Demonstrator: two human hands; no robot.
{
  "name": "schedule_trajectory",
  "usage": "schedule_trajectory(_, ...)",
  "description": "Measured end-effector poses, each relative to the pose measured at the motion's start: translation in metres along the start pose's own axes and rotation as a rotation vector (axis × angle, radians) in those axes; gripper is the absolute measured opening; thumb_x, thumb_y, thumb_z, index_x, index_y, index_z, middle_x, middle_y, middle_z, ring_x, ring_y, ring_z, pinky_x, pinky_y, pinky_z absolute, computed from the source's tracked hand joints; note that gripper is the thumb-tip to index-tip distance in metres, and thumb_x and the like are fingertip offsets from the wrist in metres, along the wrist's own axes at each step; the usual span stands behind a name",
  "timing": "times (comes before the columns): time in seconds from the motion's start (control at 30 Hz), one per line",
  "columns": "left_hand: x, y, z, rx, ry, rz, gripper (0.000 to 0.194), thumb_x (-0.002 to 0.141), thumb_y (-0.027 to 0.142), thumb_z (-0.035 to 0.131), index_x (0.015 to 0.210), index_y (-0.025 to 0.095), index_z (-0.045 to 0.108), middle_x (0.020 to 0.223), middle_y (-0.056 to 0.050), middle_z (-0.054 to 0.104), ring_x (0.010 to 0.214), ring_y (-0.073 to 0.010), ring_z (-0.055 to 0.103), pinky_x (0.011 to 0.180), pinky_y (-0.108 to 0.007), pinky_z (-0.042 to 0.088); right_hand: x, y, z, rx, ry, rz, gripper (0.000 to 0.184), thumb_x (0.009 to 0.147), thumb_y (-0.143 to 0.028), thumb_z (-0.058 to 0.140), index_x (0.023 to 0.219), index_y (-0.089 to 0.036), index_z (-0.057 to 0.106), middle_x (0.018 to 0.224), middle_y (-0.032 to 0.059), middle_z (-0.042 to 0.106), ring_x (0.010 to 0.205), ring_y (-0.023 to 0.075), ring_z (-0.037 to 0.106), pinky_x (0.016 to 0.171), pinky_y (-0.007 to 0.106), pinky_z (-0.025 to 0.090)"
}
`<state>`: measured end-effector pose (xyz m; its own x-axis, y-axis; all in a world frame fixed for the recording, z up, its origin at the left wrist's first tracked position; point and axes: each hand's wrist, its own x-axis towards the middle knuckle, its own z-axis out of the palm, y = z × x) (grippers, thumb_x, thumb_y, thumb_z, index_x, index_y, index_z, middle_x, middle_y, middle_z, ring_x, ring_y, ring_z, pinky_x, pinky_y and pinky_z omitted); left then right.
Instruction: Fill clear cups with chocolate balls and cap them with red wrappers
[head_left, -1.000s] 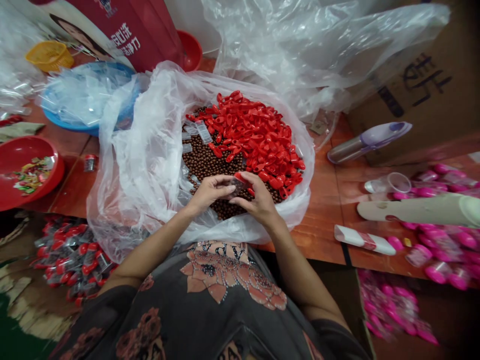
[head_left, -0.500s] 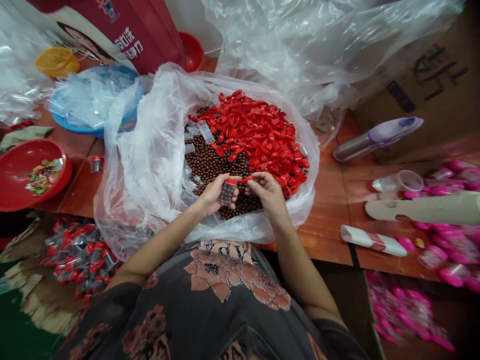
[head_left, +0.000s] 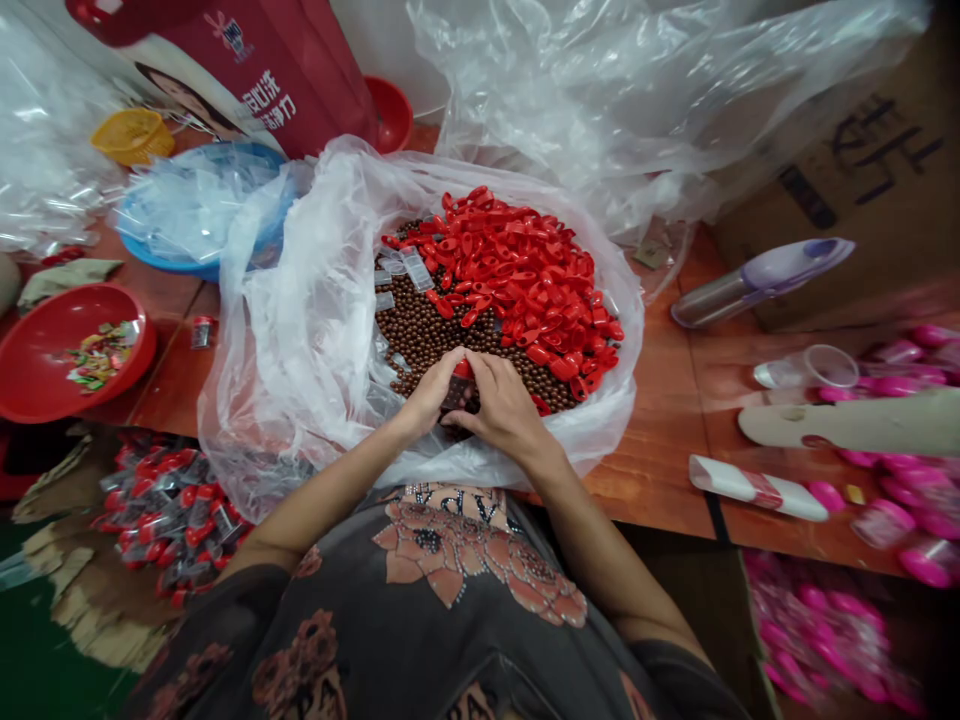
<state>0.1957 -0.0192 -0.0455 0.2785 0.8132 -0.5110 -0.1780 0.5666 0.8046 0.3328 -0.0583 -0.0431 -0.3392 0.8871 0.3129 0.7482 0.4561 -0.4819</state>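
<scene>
2 hands over the open plastic bag (head_left: pixel 289 300), 1 small container (head_left: pixel 455 390) between them, just above the brown beads (head_left: pixel 427 322). Red at its top, dark body, partly covered by fingers. Left hand (head_left: pixel 431 393) curls round 1 side, fingers bent in. Right hand (head_left: pixel 504 402) wraps the other side, fingertips arched over near the top, thumb low; exact pad contact hidden. Pile of red scoop-shaped pieces (head_left: pixel 521 260) lies beyond, on the beads; 3 or so clear pieces (head_left: pixel 416 268) beside it. Similar container (head_left: pixel 202 332) on the table, left of the bag.

Handling, judged: light, stiff plastic, smooth, so likely a bit slippery; thin walls might crack under a hard squeeze. Best hold: flat sides of the body, low down, with pressure on the red top straight and even. Loose beads probably roll if it tips open.
</scene>
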Motion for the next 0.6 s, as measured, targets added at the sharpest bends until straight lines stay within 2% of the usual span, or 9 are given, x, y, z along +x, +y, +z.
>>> schedule_trajectory(0.13,-0.001,-0.001,-0.003,0.053,0.021,0.072,0.039,0.09,0.051,0.05,0.104,0.019,0.067,0.072,-0.001,0.065,0.063,-0.0148,0.058,0.058,-0.026,0.048,0.007,0.003,0.002,-0.088,0.006,-0.056,0.069,0.082,-0.045,0.065,0.136,-0.008,0.043,0.123,0.0217,0.057,0.111,0.035,0.052,0.097,0.051,0.046)
schedule_trajectory(0.27,-0.005,-0.006,-0.005,0.047,-0.007,0.121,0.038,0.09,0.046,0.048,0.113,0.021,0.064,0.09,-0.002,0.068,0.06,-0.012,0.054,0.052,-0.025,0.043,0.014,0.007,0.006,-0.073,-0.013,-0.152,0.063,0.08,-0.049,0.062,0.128,-0.01,0.051,0.115,0.0202,0.061,0.104,0.0346,0.055,0.091,0.051,0.048)
schedule_trajectory(0.33,-0.009,-0.005,-0.005,0.063,-0.002,0.156,0.04,0.091,0.046,0.045,0.117,0.021,0.061,0.09,-0.003,0.067,0.056,-0.0109,0.051,0.05,-0.025,0.041,0.018,0.004,0.008,-0.066,-0.026,-0.164,0.063,0.081,-0.051,0.062,0.129,-0.012,0.051,0.112,0.0188,0.062,0.103,0.0341,0.056,0.09,0.051,0.047)
schedule_trajectory(0.4,-0.014,0.005,-0.012,0.123,0.015,0.221,0.043,0.092,0.05,0.043,0.121,0.021,0.057,0.085,-0.003,0.067,0.056,-0.0113,0.052,0.052,-0.025,0.043,0.021,-0.001,0.007,-0.069,-0.042,-0.159,0.068,0.083,-0.051,0.062,0.137,-0.014,0.046,0.118,0.0181,0.063,0.108,0.0336,0.057,0.093,0.051,0.046)
schedule_trajectory(0.47,-0.02,0.029,-0.033,0.209,0.076,0.337,0.047,0.092,0.055,0.043,0.122,0.02,0.055,0.081,-0.002,0.066,0.056,-0.0115,0.054,0.054,-0.026,0.044,0.024,-0.004,0.006,-0.071,-0.062,-0.139,0.078,0.084,-0.051,0.063,0.147,-0.016,0.034,0.133,0.0184,0.056,0.119,0.0334,0.053,0.098,0.05,0.044)
schedule_trajectory(0.5,-0.024,0.046,-0.051,0.248,0.159,0.424,0.047,0.092,0.057,0.044,0.12,0.021,0.054,0.079,-0.002,0.066,0.056,-0.0111,0.054,0.055,-0.025,0.044,0.024,-0.003,0.005,-0.069,-0.071,-0.121,0.082,0.085,-0.051,0.063,0.15,-0.017,0.028,0.14,0.0186,0.051,0.125,0.0333,0.05,0.1,0.051,0.044)
schedule_trajectory(0.53,-0.027,0.064,-0.074,0.282,0.276,0.525,0.046,0.092,0.058,0.046,0.117,0.021,0.055,0.079,-0.001,0.066,0.057,-0.0106,0.053,0.056,-0.025,0.043,0.025,0.0,0.005,-0.066,-0.078,-0.1,0.083,0.085,-0.05,0.064,0.152,-0.018,0.026,0.145,0.019,0.047,0.129,0.0334,0.048,0.101,0.051,0.044)
schedule_trajectory(0.6,-0.033,0.102,-0.131,0.313,0.645,0.745,0.037,0.092,0.055,0.05,0.11,0.023,0.055,0.082,0.001,0.065,0.062,-0.01,0.053,0.059,-0.025,0.042,0.026,0.011,0.006,-0.071,-0.088,-0.057,0.072,0.088,-0.044,0.062,0.149,-0.018,0.033,0.146,0.02,0.046,0.131,0.0336,0.048,0.101,0.052,0.046)
